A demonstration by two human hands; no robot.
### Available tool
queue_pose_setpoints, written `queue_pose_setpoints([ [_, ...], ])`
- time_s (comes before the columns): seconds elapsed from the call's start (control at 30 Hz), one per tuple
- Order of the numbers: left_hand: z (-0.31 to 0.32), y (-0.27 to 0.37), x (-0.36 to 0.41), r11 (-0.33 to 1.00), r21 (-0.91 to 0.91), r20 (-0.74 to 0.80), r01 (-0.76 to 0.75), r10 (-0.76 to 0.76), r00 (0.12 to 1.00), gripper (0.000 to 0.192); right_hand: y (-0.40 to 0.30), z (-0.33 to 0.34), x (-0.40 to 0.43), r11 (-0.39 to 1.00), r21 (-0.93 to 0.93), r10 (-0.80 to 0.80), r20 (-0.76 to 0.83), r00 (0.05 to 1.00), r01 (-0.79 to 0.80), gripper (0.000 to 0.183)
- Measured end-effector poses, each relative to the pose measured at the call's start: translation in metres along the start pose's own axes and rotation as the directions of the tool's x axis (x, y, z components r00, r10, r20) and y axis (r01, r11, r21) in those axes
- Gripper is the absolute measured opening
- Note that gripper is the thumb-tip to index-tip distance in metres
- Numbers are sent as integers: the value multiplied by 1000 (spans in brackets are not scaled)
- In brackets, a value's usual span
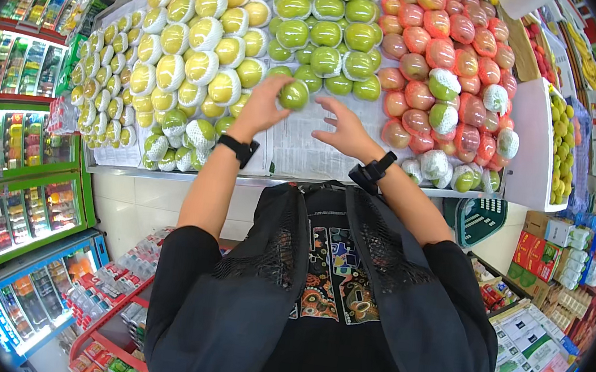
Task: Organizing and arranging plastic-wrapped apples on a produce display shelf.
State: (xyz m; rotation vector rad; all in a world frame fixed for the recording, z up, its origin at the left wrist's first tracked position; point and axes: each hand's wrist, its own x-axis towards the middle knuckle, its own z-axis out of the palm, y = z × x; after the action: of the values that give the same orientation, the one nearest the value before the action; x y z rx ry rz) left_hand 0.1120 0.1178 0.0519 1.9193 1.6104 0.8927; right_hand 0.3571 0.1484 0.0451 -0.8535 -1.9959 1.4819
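Observation:
My left hand (260,107) grips a bare green apple (295,95) between thumb and fingers, at the near edge of the stacked green apples (326,34). Part of the held apple's left side is hidden by the fingers. Just to the right, my right hand (343,129) is empty, fingers spread and curved towards the apple without touching it. Below both hands, printed newspaper sheets (310,152) line the display stand. Both wrists carry black strapped devices, the left wristband (237,149) and the right wristband (373,171).
Yellow fruit in white foam nets (205,34) fills the left side. Reddish apples in pink nets (436,53) lie right, with several net-wrapped green apples (443,118) on top. A metal edge (255,181) borders the stand. A green basket (482,221) sits on the floor; lit refrigerators (23,152) stand left.

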Motion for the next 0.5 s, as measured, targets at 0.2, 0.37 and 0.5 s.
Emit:
queue_pose_setpoints([
  [0.2, -12, -27, 50, 980, 177, -13, -93, 97, 995, 62, 35, -34, -78, 961, -23, 277, 58, 959, -276, 52],
  [0.37, -10, -33, 63, 965, 264, 36, -7, -2, 999, 66, 64, -45, -151, 903, -23, 424, -110, 899, -429, 46],
  [0.5, -10, -33, 70, 962, 270, 35, -27, 18, 999, 66, 81, -42, -179, 893, -7, 437, -231, 870, -450, 41],
])
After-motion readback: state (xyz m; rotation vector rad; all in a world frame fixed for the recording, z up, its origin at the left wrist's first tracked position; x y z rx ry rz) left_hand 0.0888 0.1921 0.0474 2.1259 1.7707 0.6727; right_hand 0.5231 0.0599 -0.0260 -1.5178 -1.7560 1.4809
